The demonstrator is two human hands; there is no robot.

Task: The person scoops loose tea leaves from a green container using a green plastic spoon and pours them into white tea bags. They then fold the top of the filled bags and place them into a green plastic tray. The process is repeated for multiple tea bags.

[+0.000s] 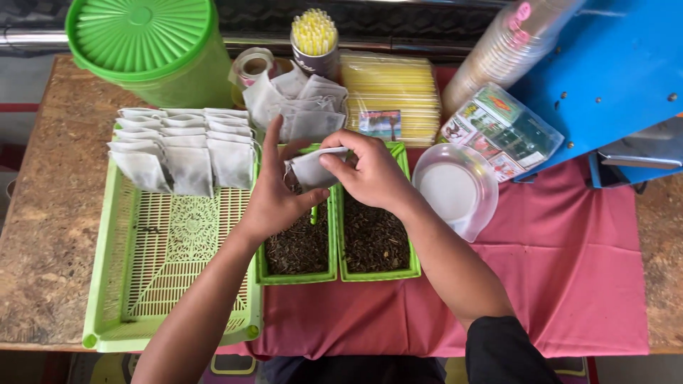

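Head view: small white paper filter bag (313, 169) held over two green plastic trays of dark loose tea (339, 242). Left hand (274, 199) cups bag from below, fingers curled. Right hand (366, 171) pinches bag's top edge. Left: green perforated tray (167, 277) with rows of filled white bags (181, 146). Right: clear plastic lid (455, 188) on red cloth (569, 284). Far: green lidded tub (153, 46), yellow straws (314, 32).

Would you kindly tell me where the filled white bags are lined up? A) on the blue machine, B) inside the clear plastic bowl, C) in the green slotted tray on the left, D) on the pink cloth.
C: the filled white bags stand in rows at the far end of the green slotted tray.
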